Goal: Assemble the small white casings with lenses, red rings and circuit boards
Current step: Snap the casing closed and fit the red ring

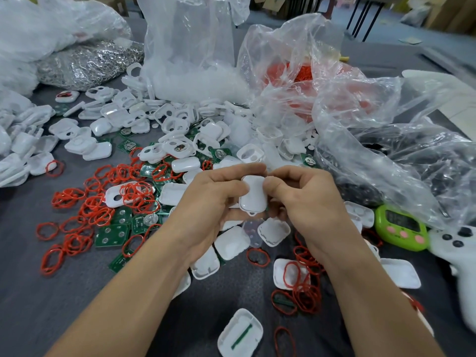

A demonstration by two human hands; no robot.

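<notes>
A small white casing point(253, 195) is held between both hands above the table, its smooth back facing me and a small loop at its lower end. My left hand point(213, 199) grips its left side with thumb on top. My right hand point(301, 199) pinches its right edge with thumb and fingers. Loose red rings point(95, 202) lie scattered on the dark table to the left, mixed with green circuit boards point(110, 235). More white casing halves point(231, 243) lie under and around my hands. What is inside the held casing is hidden.
Clear plastic bags stand behind: one of white parts point(190, 60), one of red rings point(304, 73), a dark-filled one point(412, 161) at right. A silvery bag point(87, 63) sits back left. A green timer point(400, 228) and white controller point(461, 256) lie at right. An open casing half point(240, 333) lies near me.
</notes>
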